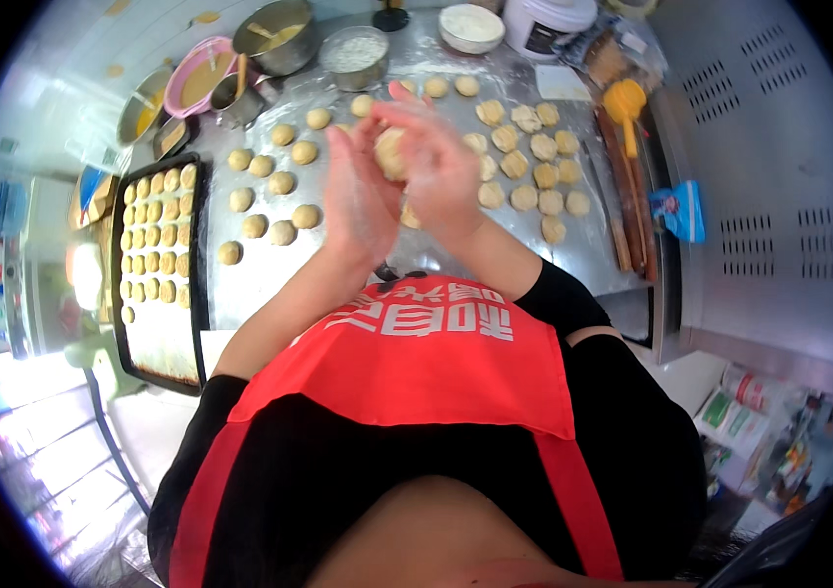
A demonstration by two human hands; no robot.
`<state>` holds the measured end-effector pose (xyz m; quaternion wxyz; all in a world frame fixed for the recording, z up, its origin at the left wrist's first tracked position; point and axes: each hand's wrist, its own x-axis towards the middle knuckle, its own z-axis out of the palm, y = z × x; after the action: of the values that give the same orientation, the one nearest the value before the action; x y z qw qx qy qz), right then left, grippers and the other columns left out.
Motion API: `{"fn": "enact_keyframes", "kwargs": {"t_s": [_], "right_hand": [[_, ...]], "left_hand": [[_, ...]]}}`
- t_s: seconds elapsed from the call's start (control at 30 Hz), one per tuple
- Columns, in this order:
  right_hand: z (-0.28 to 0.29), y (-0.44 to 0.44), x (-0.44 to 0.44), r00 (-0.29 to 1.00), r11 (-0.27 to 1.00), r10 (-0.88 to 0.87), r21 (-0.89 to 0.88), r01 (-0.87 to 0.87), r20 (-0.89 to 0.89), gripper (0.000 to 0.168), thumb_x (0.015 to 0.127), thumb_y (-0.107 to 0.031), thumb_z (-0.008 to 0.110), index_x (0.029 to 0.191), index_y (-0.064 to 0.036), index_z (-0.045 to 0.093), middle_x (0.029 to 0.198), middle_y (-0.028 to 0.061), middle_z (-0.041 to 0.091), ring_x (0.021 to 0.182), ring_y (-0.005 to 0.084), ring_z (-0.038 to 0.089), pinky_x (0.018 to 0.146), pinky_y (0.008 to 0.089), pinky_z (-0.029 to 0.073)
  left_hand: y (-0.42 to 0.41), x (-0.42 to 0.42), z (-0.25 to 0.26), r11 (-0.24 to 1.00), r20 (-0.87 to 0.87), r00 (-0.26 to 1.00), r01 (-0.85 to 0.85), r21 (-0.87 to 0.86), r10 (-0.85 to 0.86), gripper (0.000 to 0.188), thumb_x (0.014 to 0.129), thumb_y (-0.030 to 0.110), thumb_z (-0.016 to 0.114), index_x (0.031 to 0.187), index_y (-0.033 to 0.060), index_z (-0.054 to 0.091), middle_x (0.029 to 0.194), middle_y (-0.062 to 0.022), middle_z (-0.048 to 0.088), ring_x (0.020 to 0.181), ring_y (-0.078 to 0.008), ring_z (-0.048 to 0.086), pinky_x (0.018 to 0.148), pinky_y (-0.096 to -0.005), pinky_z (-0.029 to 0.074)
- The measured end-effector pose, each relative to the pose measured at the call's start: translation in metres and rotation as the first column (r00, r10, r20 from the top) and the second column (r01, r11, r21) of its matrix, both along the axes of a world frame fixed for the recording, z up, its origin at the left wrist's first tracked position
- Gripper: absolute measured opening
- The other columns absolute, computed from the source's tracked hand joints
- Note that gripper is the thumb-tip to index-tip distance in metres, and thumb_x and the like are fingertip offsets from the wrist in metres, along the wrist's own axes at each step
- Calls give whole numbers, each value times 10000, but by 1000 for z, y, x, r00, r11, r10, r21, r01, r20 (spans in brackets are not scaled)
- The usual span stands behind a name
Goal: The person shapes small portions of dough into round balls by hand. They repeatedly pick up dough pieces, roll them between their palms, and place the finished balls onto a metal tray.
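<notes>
Between my two hands, raised over the steel worktop (416,253), is a round dough ball (390,154). My left hand (362,198) cups it from the left, palm turned inward. From the other side the fingers of my right hand (446,165) curl around it, slightly blurred. Smooth dough balls (281,183) lie spaced out to the left of my hands. On the right are rougher, flatter dough pieces (524,197) in loose rows. Another dough piece (410,217) shows partly beneath my hands.
A black-rimmed baking tray (200,294) holding rows of small pastries stands at the left. Along the back are a pink basin (175,92), a metal pot (244,44), flour bowls (471,29) and a white tub (549,29). Rolling pins (626,213) and a yellow scoop (624,103) lie right.
</notes>
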<state>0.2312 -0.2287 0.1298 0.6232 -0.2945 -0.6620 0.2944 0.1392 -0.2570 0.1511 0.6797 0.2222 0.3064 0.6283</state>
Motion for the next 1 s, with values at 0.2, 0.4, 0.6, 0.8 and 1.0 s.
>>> {"fn": "enact_keyframes", "kwargs": {"t_s": [0.2, 0.4, 0.6, 0.8, 1.0], "right_hand": [[27, 9, -22, 875, 939, -48, 320, -124, 481, 541, 818, -429, 630, 1198, -51, 549, 1256, 86, 558, 1257, 280, 445, 1065, 514, 213], [0, 18, -55, 925, 963, 253, 16, -268, 284, 326, 746, -233, 687, 1033, -88, 636, 1203, 86, 581, 1220, 278, 463, 1050, 476, 265], [6, 19, -67, 839, 906, 120, 286, -311, 531, 264, 779, -184, 684, 1023, -82, 677, 1197, 103, 583, 1257, 366, 377, 1017, 458, 329], [-20, 10, -100, 839, 705, 522, -475, -527, -156, 551, 775, -29, 646, 1289, -130, 477, 1282, 127, 506, 1227, 307, 418, 953, 360, 421], [-58, 6, -129, 816, 540, 571, -706, -458, -93, 854, 788, -103, 692, 1449, -82, 150, 1438, 136, 309, 1278, 248, 365, 1014, 416, 331]], "left_hand": [[4, -43, 14, 975, 188, 979, 111, -193, -74, 500, 969, 514, 233, 1180, 127, 471, 1170, -64, 538, 1090, -223, 530, 891, -343, 444], [-3, -66, 4, 980, 335, 942, 48, -192, 19, 481, 978, 485, 247, 1156, 97, 470, 1160, -60, 533, 1080, -195, 523, 883, -344, 449], [-2, -105, -10, 959, 386, 922, 70, -273, 42, 497, 981, 468, 272, 1101, 51, 515, 1015, -52, 580, 928, -185, 558, 834, -338, 470], [-7, -135, -47, 975, 404, 915, 77, -210, 15, 427, 975, 420, 360, 1021, 39, 548, 1006, -93, 593, 962, -214, 579, 881, -358, 462], [-31, -166, -80, 958, 66, 994, -62, -280, 84, 336, 964, 318, 410, 986, 28, 578, 924, -71, 594, 832, -173, 578, 760, -300, 453]]}}
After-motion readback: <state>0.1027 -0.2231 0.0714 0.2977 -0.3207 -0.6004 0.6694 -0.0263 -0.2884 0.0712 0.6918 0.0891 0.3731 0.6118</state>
